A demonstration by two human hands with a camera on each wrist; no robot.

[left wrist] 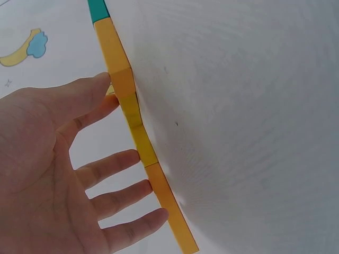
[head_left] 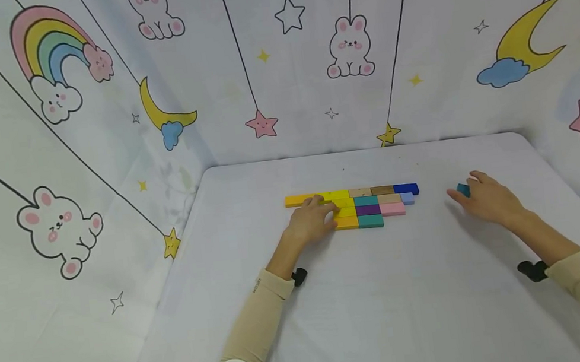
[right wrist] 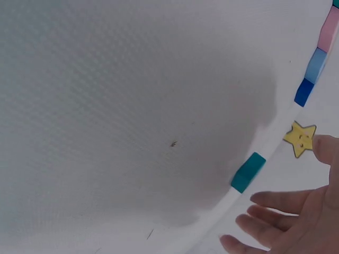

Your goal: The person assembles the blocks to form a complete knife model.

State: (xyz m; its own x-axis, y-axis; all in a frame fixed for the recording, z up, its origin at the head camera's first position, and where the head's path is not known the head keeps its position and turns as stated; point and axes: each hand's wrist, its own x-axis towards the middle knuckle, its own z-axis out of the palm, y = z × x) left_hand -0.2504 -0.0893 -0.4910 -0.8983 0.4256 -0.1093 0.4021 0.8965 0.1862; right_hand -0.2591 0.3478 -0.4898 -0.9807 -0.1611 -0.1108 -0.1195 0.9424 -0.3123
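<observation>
Flat coloured blocks lie together in several rows on the white table. My left hand [head_left: 309, 222] is at the left end of these rows. Its thumb and fingertips touch or nearly touch the yellow block [left wrist: 145, 145] and the orange blocks [left wrist: 172, 203], the fingers only slightly bent. Apart from the rows, on the right, lies one teal block [head_left: 463, 190]. My right hand [head_left: 488, 200] is beside it with thumb and fingers spread. In the right wrist view a gap shows between the fingers and the teal block [right wrist: 248, 172].
At the rows' right side are a dark blue block [head_left: 406, 189], a light blue block [head_left: 407, 198] and a pink block [head_left: 392, 209]. The white tabletop [head_left: 389, 301] extends toward me. Behind it hangs a patterned cloth [head_left: 300, 84] with bunnies, stars and moons.
</observation>
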